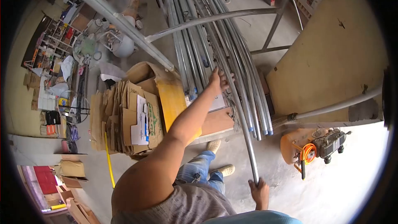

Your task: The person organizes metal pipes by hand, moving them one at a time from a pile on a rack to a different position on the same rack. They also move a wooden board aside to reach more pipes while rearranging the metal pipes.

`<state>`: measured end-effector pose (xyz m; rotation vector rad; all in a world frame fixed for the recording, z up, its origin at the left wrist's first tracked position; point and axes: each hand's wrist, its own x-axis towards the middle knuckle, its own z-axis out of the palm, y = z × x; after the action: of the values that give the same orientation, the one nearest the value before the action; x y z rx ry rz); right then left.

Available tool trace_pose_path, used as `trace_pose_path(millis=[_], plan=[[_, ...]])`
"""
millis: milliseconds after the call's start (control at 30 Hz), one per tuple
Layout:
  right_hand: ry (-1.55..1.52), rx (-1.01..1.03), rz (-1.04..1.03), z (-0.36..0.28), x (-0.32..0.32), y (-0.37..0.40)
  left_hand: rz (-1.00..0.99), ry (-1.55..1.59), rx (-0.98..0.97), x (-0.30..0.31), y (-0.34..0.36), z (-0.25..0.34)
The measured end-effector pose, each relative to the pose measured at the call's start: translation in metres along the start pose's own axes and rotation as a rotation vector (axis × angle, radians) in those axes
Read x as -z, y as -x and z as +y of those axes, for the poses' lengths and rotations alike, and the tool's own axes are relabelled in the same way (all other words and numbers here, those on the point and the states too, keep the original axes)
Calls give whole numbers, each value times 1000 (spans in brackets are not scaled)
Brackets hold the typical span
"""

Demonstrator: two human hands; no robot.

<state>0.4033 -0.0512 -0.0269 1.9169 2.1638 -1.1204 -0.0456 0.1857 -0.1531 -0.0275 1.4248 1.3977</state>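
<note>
A long grey metal pipe (247,147) slants toward me from the stack, its near end tilted down to the right. My right hand (260,191) is closed around that near end. Farther up, my left hand (220,81) reaches across with its fingers curled about the same pipe, beside the other pipes. The stack of metal pipes (242,64) lies lengthwise beneath and beyond my left hand. Several of them have blue marks at the near ends. My left forearm passes over a yellow panel (172,101).
Folded cardboard (120,118) stands in a bundle at left. A grey frame bar (215,21) crosses above the pipes. An air compressor (327,145) with an orange hose is on the floor at right. A tan panel (327,54) rises on the right. Cluttered shelves (54,58) line the far left.
</note>
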Motion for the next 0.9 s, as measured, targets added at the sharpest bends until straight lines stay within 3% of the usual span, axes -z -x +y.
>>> trace_pose_path(millis=[67, 100, 167, 200, 233, 300, 333, 433, 700, 900], plan=[[114, -6, -39, 44, -25, 28, -109, 513, 171, -31, 47, 10], [252, 14, 129, 78, -53, 48, -109, 485, 165, -27, 37, 0], [251, -312, 127, 85, -65, 71, -62, 433, 212, -23, 30, -25], [48, -444, 61, 86, -61, 75, -25, 370, 144, -30, 52, -30], [56, -439, 66, 100, -67, 85, 12, 370, 260, -30, 62, -45], [107, -521, -115, 133, -82, 117, -75, 343, 252, -17, 77, -99], [135, -562, -204, 215, -117, 140, -31, 303, 328, -15, 91, -116], [162, -541, -196, 207, -113, 111, 10, 267, 431, -10, 139, -132], [202, -510, -202, 212, -114, 62, -10, 252, 439, -9, 147, -130], [232, -601, -290, 211, -97, 107, 1, 204, 410, -28, 146, -131]])
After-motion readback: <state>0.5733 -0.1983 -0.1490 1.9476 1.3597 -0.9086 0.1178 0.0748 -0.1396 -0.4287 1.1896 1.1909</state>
